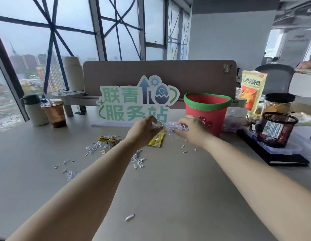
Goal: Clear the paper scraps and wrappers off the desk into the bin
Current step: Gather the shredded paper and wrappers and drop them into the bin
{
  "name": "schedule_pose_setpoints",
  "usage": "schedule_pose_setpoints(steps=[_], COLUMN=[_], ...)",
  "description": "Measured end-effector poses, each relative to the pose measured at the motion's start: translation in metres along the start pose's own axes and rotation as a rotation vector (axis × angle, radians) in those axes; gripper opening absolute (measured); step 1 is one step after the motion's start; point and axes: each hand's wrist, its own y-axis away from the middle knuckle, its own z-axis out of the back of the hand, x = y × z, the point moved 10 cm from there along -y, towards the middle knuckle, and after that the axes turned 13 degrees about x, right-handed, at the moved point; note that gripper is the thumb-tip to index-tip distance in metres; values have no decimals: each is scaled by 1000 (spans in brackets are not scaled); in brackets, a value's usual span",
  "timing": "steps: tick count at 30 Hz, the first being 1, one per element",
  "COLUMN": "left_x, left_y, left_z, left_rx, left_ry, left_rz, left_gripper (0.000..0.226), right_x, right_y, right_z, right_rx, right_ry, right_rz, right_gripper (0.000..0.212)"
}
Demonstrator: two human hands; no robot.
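Observation:
Both hands are stretched out over the grey desk. My left hand curls round a clump of white paper scraps. My right hand grips another bunch of shredded paper, just left of the red bin with a green rim. A yellow wrapper lies under my left hand, partly hidden by it. A second yellow wrapper lies further left among loose paper scraps. More scraps are scattered towards me, and a single piece lies near the front.
A green and white sign stands behind the hands against a brown partition. At the left stand an iced coffee cup and a white flask. At the right are a black mesh holder, a jar and a snack bag.

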Motion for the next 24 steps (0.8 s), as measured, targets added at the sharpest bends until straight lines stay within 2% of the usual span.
schedule_pose_setpoints(steps=[15, 24], left_x=[-73, -109], left_y=[-48, -94], left_z=[-3, 21], left_rx=[9, -36], left_ry=[79, 82], left_rz=[-117, -164], left_gripper=[40, 38], right_x=[-37, -52], right_y=[1, -20], right_z=[72, 122], right_rx=[-139, -204], right_ry=[15, 68], right_rz=[-25, -62], right_gripper=[25, 25])
